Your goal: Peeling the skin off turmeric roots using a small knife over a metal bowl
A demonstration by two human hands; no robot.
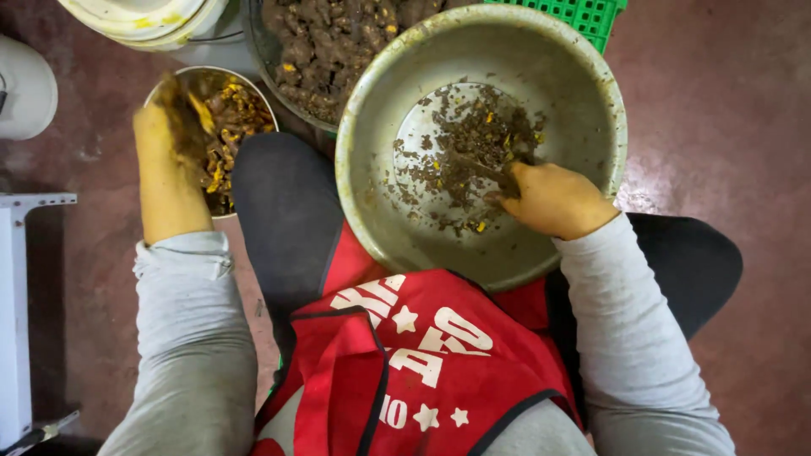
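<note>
The right hand point(553, 198) is clenched, its grip closed on a dark, thin tool point(486, 169) whose tip lies among brown and yellow scraps point(473, 139) on the bottom of a big metal basin point(372, 203). That basin rests tilted on the person's lap, against the red apron point(405, 355).

The left hand point(169, 127) is blurred; it reaches over a smaller metal bowl point(232, 114) on the floor, and its grip seems closed round something brown, though I cannot tell for sure. The bowl holds peeled yellow-brown pieces.

Beyond the dark trouser knee point(283, 203) sits a container of dirty brown roots point(329, 42), touching the basin's rim. A green crate point(591, 13) shows behind, and a white bucket point(144, 17) stands at the upper left on the reddish floor point(726, 127).
</note>
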